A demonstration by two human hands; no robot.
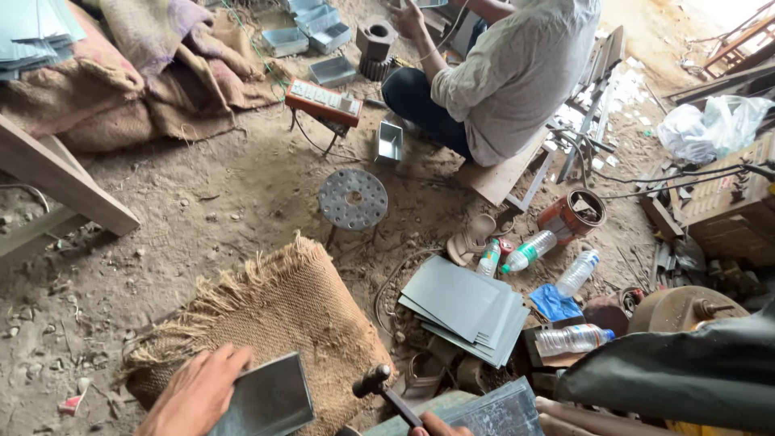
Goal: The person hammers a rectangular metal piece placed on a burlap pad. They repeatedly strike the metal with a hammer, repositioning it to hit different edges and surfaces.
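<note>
Here, at lower centre, a metal sheet (270,397) is being pinned flat by the left hand (196,394) — the hammer (386,390) is being gripped by the right hand (440,425); fingers should be kept clear.

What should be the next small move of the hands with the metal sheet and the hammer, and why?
Probably lay the metal sheet flat on the burlap mat. The left hand holds it tilted at the mat's edge, while the right hand grips the hammer beside it, head up and not touching the sheet.
</note>
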